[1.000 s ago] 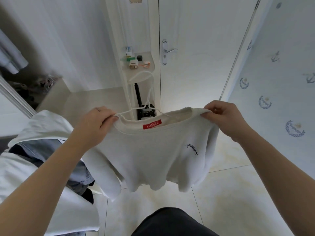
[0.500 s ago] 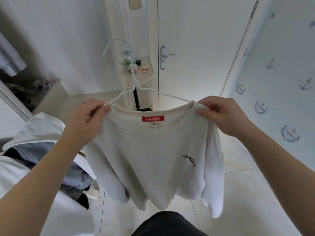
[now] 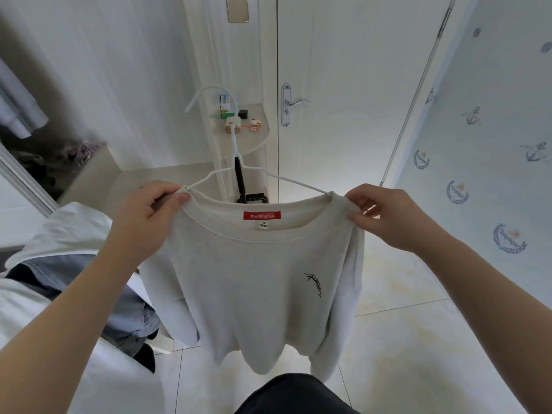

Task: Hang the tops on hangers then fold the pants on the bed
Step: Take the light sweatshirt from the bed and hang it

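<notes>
A light grey sweatshirt (image 3: 254,279) with a red neck label hangs in front of me over the floor. A white wire hanger (image 3: 236,162) sits inside its neck, hook pointing up and away. My left hand (image 3: 149,216) grips the sweatshirt's left shoulder at the collar. My right hand (image 3: 385,213) pinches the right shoulder at the collar. The hanger's lower bar is hidden in the cloth. Denim pants (image 3: 125,312) lie among clothes on the bed (image 3: 74,377) at the lower left.
A white door (image 3: 343,85) with a metal handle stands ahead. Beside it a corner shelf (image 3: 248,138) carries small items. A white shirt (image 3: 71,234) lies on the bed's clothes pile. An open wardrobe is at the far left, a patterned wall at the right.
The sweatshirt has been drawn up onto the hanger, whose hook now stands clear above the collar. Both hands stayed on the shoulders, and the garment hangs straighter.
</notes>
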A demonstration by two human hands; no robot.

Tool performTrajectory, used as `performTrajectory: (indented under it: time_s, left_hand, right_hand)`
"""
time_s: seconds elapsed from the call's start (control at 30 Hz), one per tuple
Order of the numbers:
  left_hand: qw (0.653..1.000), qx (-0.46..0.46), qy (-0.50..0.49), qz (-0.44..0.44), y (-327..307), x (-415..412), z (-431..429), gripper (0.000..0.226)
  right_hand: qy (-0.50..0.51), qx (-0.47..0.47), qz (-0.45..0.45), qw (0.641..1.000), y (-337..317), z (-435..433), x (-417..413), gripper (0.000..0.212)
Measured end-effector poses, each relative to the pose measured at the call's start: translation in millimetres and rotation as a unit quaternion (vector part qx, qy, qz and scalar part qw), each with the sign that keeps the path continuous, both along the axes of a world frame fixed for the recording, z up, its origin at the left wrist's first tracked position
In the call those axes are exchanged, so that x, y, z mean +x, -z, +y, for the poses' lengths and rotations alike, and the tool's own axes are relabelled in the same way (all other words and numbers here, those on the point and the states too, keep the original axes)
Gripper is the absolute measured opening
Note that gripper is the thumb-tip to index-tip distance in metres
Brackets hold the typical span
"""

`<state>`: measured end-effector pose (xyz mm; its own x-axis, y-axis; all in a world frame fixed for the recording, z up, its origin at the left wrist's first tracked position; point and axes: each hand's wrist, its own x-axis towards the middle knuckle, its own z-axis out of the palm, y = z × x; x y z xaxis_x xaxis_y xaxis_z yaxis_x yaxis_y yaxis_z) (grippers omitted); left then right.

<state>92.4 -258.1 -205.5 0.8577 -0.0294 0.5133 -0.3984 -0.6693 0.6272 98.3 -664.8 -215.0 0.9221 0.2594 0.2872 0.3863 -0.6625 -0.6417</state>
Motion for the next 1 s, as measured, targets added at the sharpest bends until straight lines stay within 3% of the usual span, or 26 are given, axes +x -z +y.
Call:
performTrajectory:
  time_s: [0.1, 0.23, 0.43, 0.5, 0.6, 0.67, 0.77, 0.87, 1.0]
  left_hand:
    - [1.000, -0.004, -0.007, -0.006, 1.8, -0.7, 5.0, 0.050]
    - [1.000, -0.015, -0.025, -0.013, 7.3, 1.7, 6.8, 0.037]
    - [1.000, 0.002, -0.021, -0.019, 8.0, 1.6, 9.1, 0.035]
    - [1.000, 0.004, -0.022, -0.019, 8.9, 0.2, 9.6, 0.036]
    - [1.000, 0.006, -0.024, -0.016, 10.9, -0.5, 11.3, 0.034]
    - [0.999, 0.005, -0.035, -0.009, 12.9, -0.2, 12.7, 0.026]
    - [0.999, -0.011, -0.052, -0.005, 15.2, 0.6, 12.6, 0.012]
    - [0.999, -0.016, -0.046, -0.011, 16.1, 3.3, 9.0, 0.023]
    - [0.999, 0.013, -0.047, -0.013, 17.1, 8.9, 6.6, 0.032]
  right_hand:
    - [0.016, -0.035, 0.005, 0.999, 8.0, -1.5, 1.0, 0.024]
    - [0.040, -0.026, 0.012, 0.999, 23.9, 6.7, 1.0, 0.036]
    - [0.101, 0.014, -0.016, 0.995, 40.4, 14.6, 3.1, 0.017]
    - [0.094, 0.013, -0.014, 0.995, 41.1, 12.4, 4.0, 0.009]
    - [0.067, 0.010, -0.002, 0.998, 37.9, 7.6, 6.5, 0.019]
    - [0.040, 0.013, 0.013, 0.999, 34.2, 4.5, 7.6, 0.026]
    - [0.026, -0.005, 0.051, 0.998, 36.9, 2.3, 8.2, 0.016]
    - [0.065, -0.031, 0.059, 0.996, 46.1, 5.7, 9.9, 0.021]
    - [0.119, 0.007, 0.029, 0.993, 50.8, 9.3, 13.2, 0.024]
